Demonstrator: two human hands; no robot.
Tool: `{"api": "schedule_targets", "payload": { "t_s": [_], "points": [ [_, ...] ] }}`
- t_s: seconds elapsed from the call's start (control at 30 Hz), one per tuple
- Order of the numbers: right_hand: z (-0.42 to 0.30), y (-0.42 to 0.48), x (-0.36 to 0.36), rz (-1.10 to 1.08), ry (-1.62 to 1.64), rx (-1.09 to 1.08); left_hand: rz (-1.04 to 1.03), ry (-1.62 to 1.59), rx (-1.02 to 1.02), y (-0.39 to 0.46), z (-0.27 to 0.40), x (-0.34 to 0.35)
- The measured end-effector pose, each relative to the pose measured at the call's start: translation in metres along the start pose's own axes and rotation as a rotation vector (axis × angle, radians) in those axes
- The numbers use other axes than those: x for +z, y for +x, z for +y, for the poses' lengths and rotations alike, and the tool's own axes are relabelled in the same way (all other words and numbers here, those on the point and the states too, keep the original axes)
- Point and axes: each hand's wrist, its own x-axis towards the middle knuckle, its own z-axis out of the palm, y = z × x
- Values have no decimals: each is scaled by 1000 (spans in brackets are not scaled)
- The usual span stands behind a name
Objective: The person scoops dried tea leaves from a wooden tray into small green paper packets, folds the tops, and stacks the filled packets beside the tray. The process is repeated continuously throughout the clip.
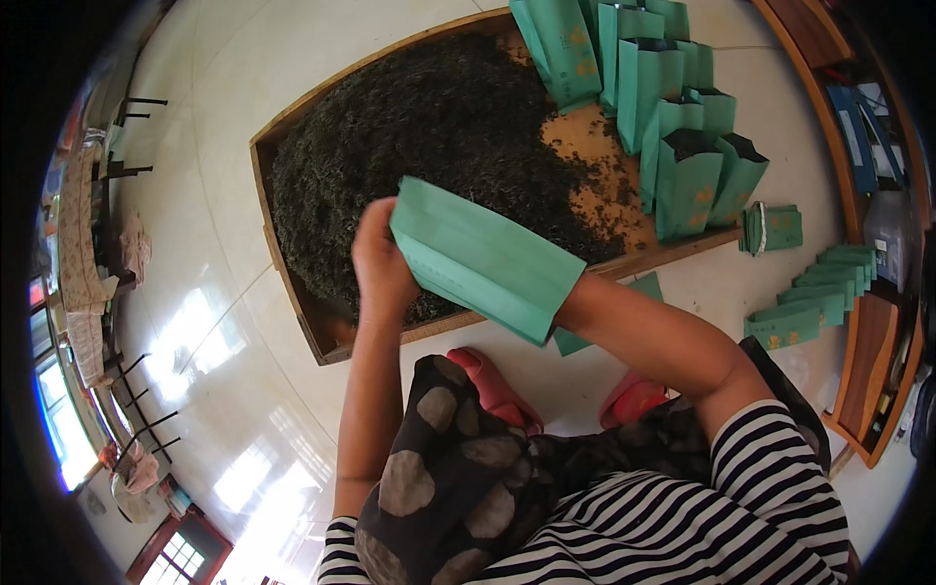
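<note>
My left hand (384, 252) grips the closed end of a green paper bag (486, 259), held slantwise above a shallow wooden tray (468, 319). From the other end, my right forearm (643, 329) reaches into the bag's mouth. The right hand itself is hidden inside, so its fingers cannot be seen. Below the bag, a wide heap of dark dried leaves (431, 124), apparently loose tea, covers most of the tray. Some bare tray floor (585, 139) shows at the right, scattered with leaf bits.
Several upright green bags (687, 186), some showing dark leaves, crowd the tray's right end. Folded green bags (782, 227) lie on the floor, near a row of opened bags (786, 325). One flat green sheet or bag (574, 341) lies by my red shoes (497, 387). Wooden cabinet (866, 358) at right.
</note>
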Motion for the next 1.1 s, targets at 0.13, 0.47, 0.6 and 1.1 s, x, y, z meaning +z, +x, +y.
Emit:
{"api": "schedule_targets", "payload": {
  "t_s": [0.13,0.47,0.6,1.1],
  "points": [
    [13,-2,6,-48,-447,-206,271,-13,-83,34,-14,-44],
    [-63,31,-7,164,-526,-503,67,-186,46,-4,53,-22],
    [-85,51,8,35,-682,-322,230,47,205,2,75,-1],
    [42,-77,-178,792,148,911,208,203,-90,-57,128,-170]
  ]
}}
